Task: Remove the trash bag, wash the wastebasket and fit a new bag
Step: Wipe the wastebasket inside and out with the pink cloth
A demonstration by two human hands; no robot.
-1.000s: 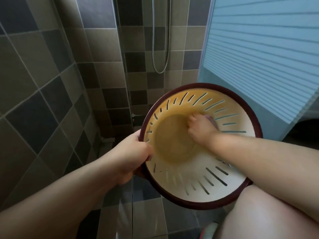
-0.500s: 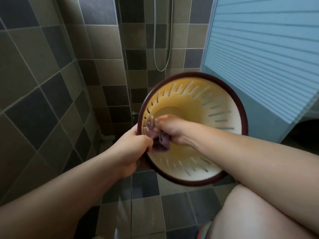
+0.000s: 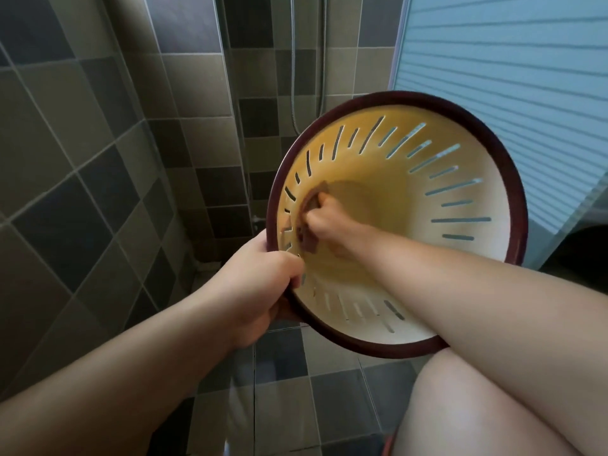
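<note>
Bag already out — washing underway: left hand (image 3: pixel 260 284) grips the slotted wastebasket (image 3: pixel 460 258) rim at centre frame, right hand (image 3: pixel 325 222) clutches a cloth (image 3: pixel 307 222) against its inside wall — no new bag fitted.

Lighting: dim; daylight entered through the ribbed blue panel (image 3: pixel 506 93) right of the hands. Tiled wall (image 3: pixel 82 159) left: shadowed. Edges: wide-angle bowing. Focus: soft throughout.

No legible text, label, brand, number or sign appears anywhere in the view.
</note>
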